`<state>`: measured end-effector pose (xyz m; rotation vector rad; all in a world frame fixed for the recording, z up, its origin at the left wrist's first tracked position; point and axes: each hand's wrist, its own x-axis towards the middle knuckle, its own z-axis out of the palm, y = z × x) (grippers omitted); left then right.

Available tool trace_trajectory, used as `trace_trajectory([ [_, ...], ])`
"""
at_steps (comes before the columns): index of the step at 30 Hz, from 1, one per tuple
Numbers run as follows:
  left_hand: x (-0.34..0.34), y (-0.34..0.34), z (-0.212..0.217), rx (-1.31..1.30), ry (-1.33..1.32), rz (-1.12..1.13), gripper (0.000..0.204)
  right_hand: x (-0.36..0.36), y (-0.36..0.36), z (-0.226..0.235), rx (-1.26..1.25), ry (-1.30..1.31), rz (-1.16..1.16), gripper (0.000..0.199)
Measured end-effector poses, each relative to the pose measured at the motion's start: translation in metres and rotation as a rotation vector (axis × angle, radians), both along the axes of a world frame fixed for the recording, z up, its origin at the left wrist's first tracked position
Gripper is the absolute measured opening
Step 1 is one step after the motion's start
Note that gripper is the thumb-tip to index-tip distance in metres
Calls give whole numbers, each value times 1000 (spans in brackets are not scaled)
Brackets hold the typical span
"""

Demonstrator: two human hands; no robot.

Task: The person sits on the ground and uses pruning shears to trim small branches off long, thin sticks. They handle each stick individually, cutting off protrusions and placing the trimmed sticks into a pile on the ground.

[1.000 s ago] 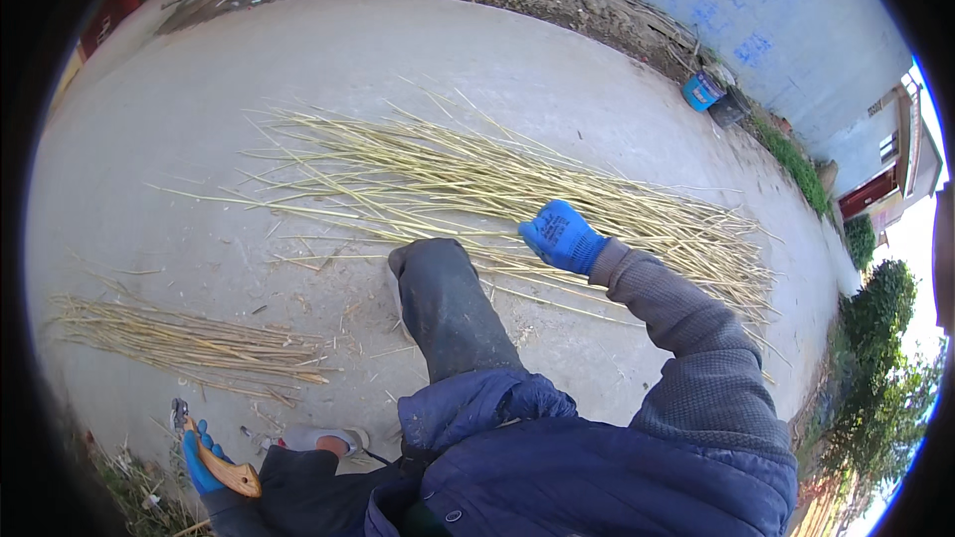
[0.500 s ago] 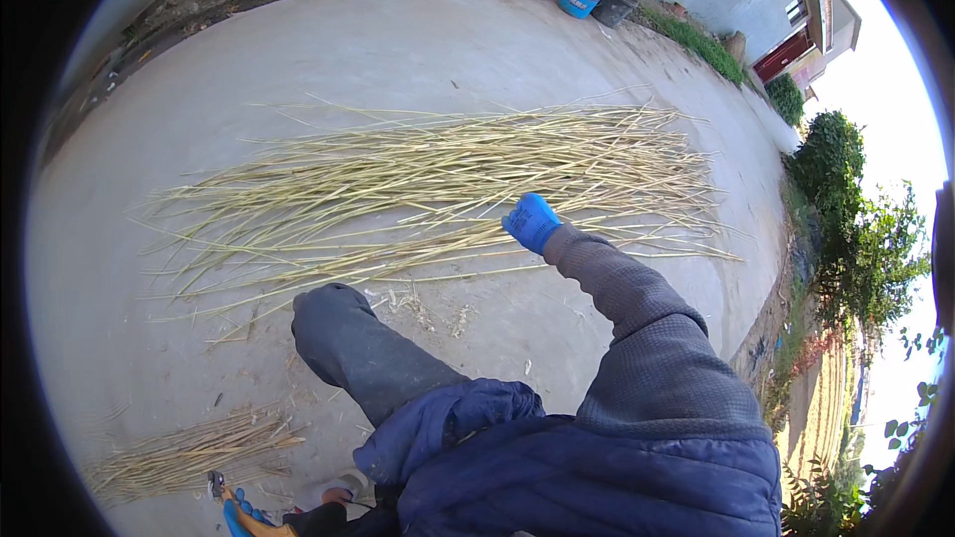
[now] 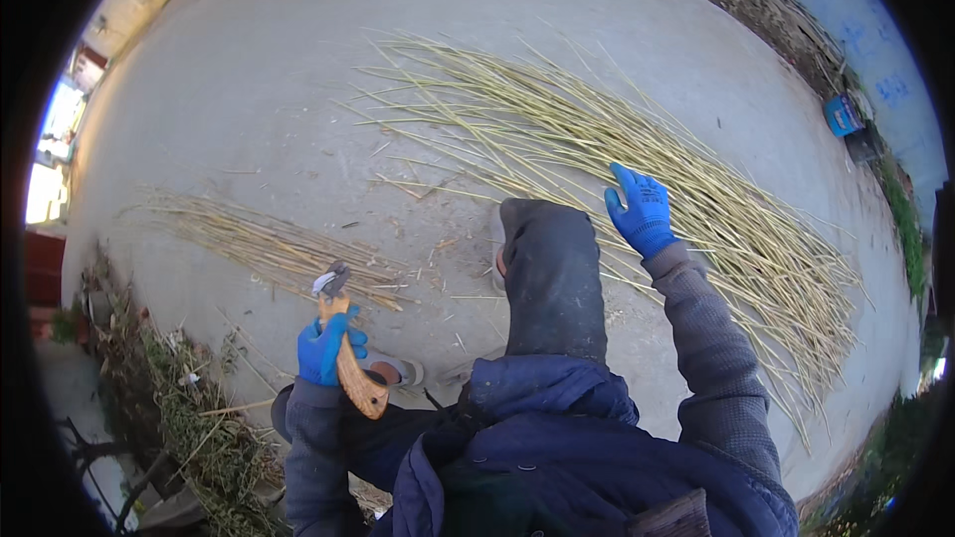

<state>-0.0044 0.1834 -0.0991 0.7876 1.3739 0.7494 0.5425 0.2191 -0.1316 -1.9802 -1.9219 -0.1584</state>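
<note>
Pretty roomy spot: the pale grey concrete ground (image 3: 249, 109) takes up most of the frame, with a wide bare stretch across the upper left. It's bordered by a strip of dry weeds and plant scraps (image 3: 174, 408) at the lower left, a dirt bank along the upper right, and a small blue bucket (image 3: 844, 115) sitting way out at the right edge.

The big spread of long pale yellow-green stalks (image 3: 696, 189) fans from the upper middle down toward the lower right. The right hand (image 3: 642, 211), in a blue glove, is laid on the near edge of that spread with fingers stretched out flat, palm down on the stalks, not closed around any of them as far as I can see.

The left hand (image 3: 323, 348), also blue-gloved, sits lower left of centre and is wrapped tight around the wooden handle of a small cutting tool with a metal head (image 3: 343, 338); the metal end points up, just touching the lower end of a smaller bundle of thin dry stalks (image 3: 259, 244) lying across the left middle. So the tool is well apart from the big pile, with the person's dark-trousered knee (image 3: 547, 268) between the two hands.
</note>
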Motion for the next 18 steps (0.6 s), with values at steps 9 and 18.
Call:
trace_trajectory([
  [9, 22, -17, 67, 132, -35, -283, 35, -264, 57, 102, -804, 1138, 886, 48],
  [18, -35, -7, 27, -103, -128, -219, 38, -345, 67, 29, -1059, 1321, 832, 38],
])
